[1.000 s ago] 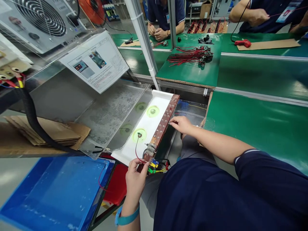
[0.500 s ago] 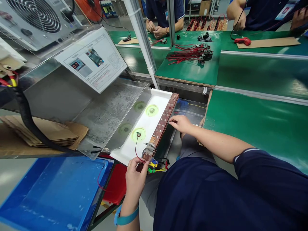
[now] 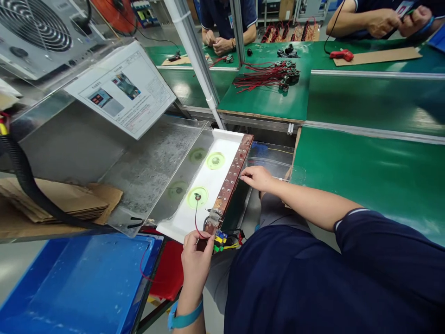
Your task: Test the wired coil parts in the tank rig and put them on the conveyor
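Observation:
My left hand (image 3: 197, 250) is closed in a pinch on a thin red wire (image 3: 196, 225) near the lower end of a brown strip (image 3: 232, 178) studded with round metal contacts. The wire runs up to a small round part (image 3: 197, 196) sitting in the nearer yellow-green ring of a white board (image 3: 181, 218). A second yellow-green ring (image 3: 215, 160) lies farther up the board. My right hand (image 3: 256, 178) is at the strip's right edge, thumb and fingers pinched together; what they hold, if anything, is hidden. Colored connectors (image 3: 221, 239) sit beside my left fingertips.
A clear plastic cover (image 3: 156, 157) stands left of the board. Below it are a blue tray (image 3: 76, 283) and stacked cardboard (image 3: 52, 197). Red-wired parts (image 3: 267, 76) lie on a green bench (image 3: 264, 104). Two people sit opposite, near a red tool (image 3: 342, 55). An instruction sheet (image 3: 121, 93) hangs left.
The view has shifted slightly, while both my hands keep nearly the same place and pinch. Across the bench, the right-hand person's hands have come close together.

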Demonstrator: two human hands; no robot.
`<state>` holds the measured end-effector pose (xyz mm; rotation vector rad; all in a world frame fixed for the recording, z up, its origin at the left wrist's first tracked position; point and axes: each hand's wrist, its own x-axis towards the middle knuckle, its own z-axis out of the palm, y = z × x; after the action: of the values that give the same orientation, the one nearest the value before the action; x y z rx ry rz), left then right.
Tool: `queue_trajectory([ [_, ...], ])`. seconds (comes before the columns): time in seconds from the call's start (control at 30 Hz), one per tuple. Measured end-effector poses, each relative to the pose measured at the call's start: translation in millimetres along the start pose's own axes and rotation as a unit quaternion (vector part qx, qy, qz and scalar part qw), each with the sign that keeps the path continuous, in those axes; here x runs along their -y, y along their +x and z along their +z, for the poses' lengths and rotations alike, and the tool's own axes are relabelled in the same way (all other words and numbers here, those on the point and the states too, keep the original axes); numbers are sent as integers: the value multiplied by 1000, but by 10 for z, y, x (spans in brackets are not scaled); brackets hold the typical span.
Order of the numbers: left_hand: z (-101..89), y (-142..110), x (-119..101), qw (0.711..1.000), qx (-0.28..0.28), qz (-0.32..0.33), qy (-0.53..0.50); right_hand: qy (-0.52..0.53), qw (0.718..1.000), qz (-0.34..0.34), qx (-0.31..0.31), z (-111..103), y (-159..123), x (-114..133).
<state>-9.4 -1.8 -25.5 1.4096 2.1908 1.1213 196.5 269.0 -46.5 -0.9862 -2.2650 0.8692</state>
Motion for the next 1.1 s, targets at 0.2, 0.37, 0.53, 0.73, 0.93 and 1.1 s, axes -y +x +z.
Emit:
queue_trajectory([
  [0.2, 18, -2, 48, 999, 9, -27, -14, -5, 1000, 2, -3, 10, -3, -10],
  [0.37, -23, 33, 34, 999, 27, -5, 18, -3, 1000, 0, 0, 23, 0, -33],
  [0.53, -38, 55, -1, 999, 33, 21, 25, -1, 1000, 1, 2, 34, 7, -36],
  [0.73, -13, 57, 5, 999, 31, 31, 21, -9, 1000, 8, 6, 26, 8, -14],
  [0.93, -26, 82, 0, 994, 38, 54, 82, -7, 1000, 6, 5, 20, 3, -15],
  [1.1, -36, 98, -60, 993, 51, 57, 90, -5, 1000, 2, 6, 14, -4, -8],
])
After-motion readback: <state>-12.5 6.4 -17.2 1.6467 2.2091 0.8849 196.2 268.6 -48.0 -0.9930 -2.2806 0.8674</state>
